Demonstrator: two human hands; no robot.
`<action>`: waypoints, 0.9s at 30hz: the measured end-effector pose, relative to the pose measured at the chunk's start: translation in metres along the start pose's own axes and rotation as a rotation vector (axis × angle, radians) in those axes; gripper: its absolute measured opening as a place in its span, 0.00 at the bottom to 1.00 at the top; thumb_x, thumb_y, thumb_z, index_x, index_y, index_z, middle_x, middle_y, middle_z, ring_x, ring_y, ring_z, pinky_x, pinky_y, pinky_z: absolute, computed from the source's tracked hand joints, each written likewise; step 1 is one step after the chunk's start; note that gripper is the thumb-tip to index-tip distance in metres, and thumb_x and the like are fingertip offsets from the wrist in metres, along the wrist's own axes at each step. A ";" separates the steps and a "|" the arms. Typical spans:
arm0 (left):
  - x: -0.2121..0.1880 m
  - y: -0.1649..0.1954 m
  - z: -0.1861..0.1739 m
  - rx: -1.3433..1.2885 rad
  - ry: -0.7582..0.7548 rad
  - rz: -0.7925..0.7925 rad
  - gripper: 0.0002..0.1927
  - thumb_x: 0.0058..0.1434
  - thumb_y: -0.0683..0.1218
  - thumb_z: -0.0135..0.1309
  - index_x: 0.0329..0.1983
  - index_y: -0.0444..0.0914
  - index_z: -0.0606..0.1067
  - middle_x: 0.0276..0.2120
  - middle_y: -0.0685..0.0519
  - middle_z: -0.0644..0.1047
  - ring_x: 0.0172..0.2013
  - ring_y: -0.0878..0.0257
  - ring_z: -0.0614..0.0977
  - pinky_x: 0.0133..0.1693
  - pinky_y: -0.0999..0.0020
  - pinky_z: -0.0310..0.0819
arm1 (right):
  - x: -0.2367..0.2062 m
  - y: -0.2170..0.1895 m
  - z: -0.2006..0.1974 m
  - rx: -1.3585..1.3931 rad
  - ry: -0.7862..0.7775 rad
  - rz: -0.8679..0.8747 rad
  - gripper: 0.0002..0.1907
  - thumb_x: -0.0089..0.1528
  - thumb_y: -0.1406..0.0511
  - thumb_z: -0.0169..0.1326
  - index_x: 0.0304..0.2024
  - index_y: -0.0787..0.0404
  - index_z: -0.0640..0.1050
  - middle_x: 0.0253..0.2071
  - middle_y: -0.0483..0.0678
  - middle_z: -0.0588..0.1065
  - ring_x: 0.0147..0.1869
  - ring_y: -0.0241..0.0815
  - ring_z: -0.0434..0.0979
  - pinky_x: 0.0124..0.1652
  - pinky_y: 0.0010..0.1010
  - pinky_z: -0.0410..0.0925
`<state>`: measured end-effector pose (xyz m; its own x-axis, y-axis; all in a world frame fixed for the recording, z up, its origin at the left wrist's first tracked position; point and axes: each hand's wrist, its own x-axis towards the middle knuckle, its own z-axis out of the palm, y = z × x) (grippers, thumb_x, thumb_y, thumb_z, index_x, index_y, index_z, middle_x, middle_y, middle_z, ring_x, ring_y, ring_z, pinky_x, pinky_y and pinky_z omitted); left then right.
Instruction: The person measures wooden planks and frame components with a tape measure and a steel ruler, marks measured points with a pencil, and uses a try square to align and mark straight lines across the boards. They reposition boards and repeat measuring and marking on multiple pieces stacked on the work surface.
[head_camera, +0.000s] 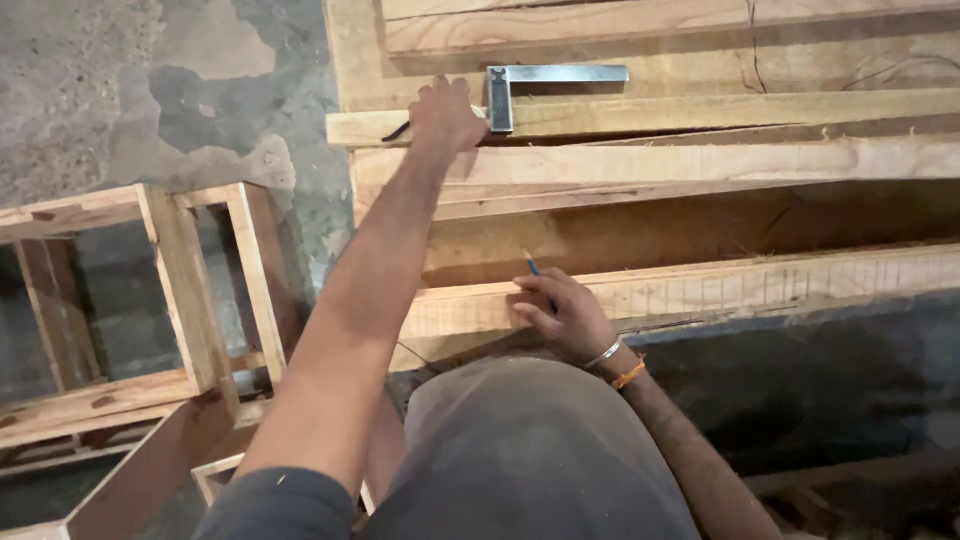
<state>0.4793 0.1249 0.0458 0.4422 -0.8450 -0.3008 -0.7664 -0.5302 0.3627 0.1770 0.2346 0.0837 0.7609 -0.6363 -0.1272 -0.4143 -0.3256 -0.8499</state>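
A: Try square (540, 85) lies on the far plank (700, 112). Your left hand (445, 115), arm fully stretched, rests on that plank just beside the square's blade; fingers curled, grasp unclear.

B: Right hand?

A: Your right hand (565, 315) pinches a blue pencil (531, 264), wrist bent on the near plank (750, 285). Most of the pencil is hidden by fingers. Open wooden frames (180, 290) stand to the left on the concrete floor (120, 90).
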 end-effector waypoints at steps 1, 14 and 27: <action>0.008 0.008 -0.001 0.053 -0.086 -0.045 0.32 0.53 0.58 0.65 0.58 0.40 0.74 0.57 0.44 0.72 0.58 0.44 0.72 0.54 0.47 0.71 | 0.001 0.004 -0.004 0.033 -0.026 0.045 0.16 0.61 0.64 0.61 0.51 0.61 0.80 0.42 0.49 0.77 0.39 0.45 0.77 0.40 0.33 0.71; 0.041 0.025 0.006 0.299 -0.171 -0.082 0.36 0.54 0.60 0.68 0.54 0.28 0.75 0.49 0.41 0.77 0.51 0.49 0.78 0.56 0.58 0.71 | 0.018 0.050 -0.049 0.186 -0.287 0.016 0.15 0.62 0.66 0.61 0.52 0.57 0.81 0.42 0.47 0.77 0.36 0.39 0.73 0.37 0.29 0.67; -0.120 0.072 0.017 -1.558 -0.108 -0.152 0.21 0.58 0.57 0.58 0.44 0.39 0.70 0.32 0.49 0.81 0.25 0.61 0.85 0.27 0.67 0.82 | 0.033 0.076 -0.073 0.851 -0.014 0.196 0.16 0.66 0.71 0.55 0.55 0.65 0.69 0.42 0.49 0.78 0.47 0.40 0.80 0.46 0.32 0.75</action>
<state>0.3626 0.1894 0.0928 0.3809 -0.8064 -0.4523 0.5278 -0.2121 0.8225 0.1341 0.1380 0.0525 0.7235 -0.6157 -0.3122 -0.0287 0.4251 -0.9047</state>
